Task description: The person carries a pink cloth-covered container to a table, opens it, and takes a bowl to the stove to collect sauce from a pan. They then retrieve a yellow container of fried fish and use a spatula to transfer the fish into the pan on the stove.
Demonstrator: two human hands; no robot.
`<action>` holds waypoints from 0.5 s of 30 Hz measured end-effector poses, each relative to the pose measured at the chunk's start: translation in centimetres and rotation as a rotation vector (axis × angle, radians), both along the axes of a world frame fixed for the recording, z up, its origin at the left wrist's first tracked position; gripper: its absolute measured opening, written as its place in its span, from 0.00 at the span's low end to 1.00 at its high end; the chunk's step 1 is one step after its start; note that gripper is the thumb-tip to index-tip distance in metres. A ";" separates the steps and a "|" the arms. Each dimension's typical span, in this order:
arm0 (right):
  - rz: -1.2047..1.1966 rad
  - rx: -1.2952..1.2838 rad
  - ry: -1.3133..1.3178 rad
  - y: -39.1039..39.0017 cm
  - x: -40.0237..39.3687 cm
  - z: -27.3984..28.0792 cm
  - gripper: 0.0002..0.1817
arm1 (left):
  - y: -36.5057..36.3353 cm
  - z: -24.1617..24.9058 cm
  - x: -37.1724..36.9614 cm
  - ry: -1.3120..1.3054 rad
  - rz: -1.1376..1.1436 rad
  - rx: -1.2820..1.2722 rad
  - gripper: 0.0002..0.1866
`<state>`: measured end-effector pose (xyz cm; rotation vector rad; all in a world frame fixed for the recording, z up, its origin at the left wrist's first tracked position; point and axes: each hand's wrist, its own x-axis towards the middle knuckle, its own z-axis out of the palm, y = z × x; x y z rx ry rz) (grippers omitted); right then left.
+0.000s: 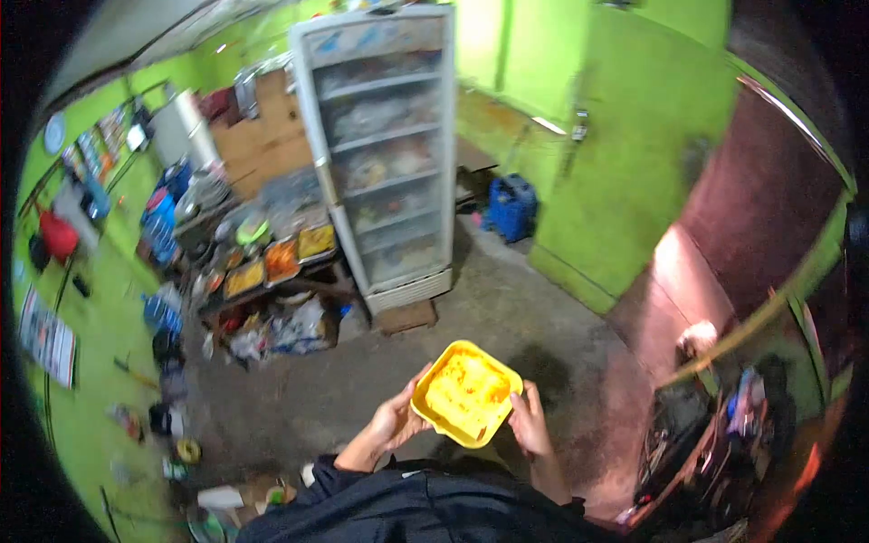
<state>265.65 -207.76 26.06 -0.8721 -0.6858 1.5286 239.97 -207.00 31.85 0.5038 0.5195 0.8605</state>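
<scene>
A square yellow plastic container (466, 391) with rounded corners is held out in front of my body, above the floor. Reddish-orange residue is smeared over its inside. My left hand (396, 418) grips its left side, fingers partly hidden under the rim. On the opposite side, my right hand (530, 422) clasps the lower right edge, with the thumb near the rim. The container is tilted so that its inside faces me.
A glass-door refrigerator (389, 154) stands ahead. Left of it, a low table holds food trays (282, 261). A blue jerrycan (511, 207) sits by the green door (634, 163). Cluttered items (715, 434) lie at lower right, and grey floor (299, 394) stretches between.
</scene>
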 end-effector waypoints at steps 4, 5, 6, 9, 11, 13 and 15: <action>0.215 0.074 -0.081 10.9 -3.4 2.7 0.13 | 7.0 0.3 -3.1 -0.098 0.228 0.041 0.30; 0.258 0.099 -0.086 13.7 -4.6 3.8 0.13 | 8.8 0.6 -3.8 -0.086 0.299 0.051 0.29; 0.295 0.127 -0.087 14.8 -5.1 5.3 0.13 | 8.9 1.4 -3.8 -0.083 0.353 0.042 0.29; 0.406 0.102 -0.073 22.2 -9.4 8.5 0.15 | 13.3 2.3 -6.4 -0.106 0.546 0.064 0.28; 0.458 0.091 -0.048 26.8 -13.2 9.9 0.17 | 16.0 1.2 -8.9 -0.124 0.650 0.012 0.28; 0.541 0.089 -0.055 27.1 -15.2 11.5 0.17 | 14.7 2.1 -9.2 -0.103 0.748 0.006 0.30; 0.651 0.073 -0.072 28.7 -18.2 11.6 0.16 | 14.1 2.4 -9.9 -0.120 0.842 0.000 0.32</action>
